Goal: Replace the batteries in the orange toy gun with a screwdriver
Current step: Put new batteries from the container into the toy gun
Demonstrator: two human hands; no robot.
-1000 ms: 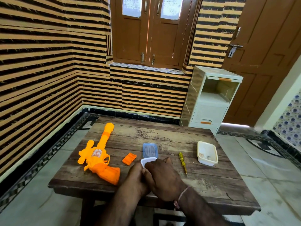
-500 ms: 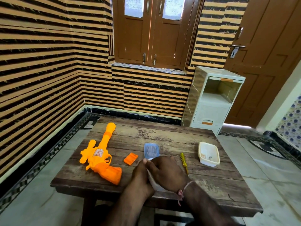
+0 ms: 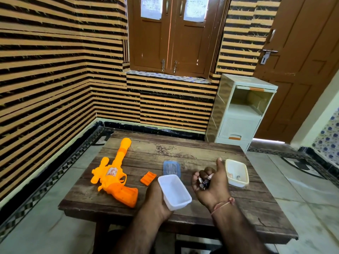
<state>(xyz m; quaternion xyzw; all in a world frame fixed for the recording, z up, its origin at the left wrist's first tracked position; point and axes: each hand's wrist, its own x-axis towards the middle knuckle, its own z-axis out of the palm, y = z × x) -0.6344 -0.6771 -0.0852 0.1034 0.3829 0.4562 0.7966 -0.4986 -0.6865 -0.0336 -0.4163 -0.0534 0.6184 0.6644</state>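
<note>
The orange toy gun (image 3: 114,176) lies on the left of the wooden table (image 3: 183,153), barrel pointing away. Its orange battery cover (image 3: 148,178) lies loose just right of it. My left hand (image 3: 156,200) grips a small white plastic box (image 3: 174,191) from below; the box looks empty. My right hand (image 3: 211,184) is palm up, fingers curled round several batteries (image 3: 203,181). The screwdriver is hidden behind my right hand.
A blue lid (image 3: 171,167) lies flat behind the white box. A second white tub (image 3: 236,172) with small bits inside stands at the right. A pale drawer cabinet (image 3: 242,110) stands beyond the table, near a brown door.
My hands were together over the white box at the table's front. They have parted: the left lifts the box, the right has turned palm up with batteries in it.
</note>
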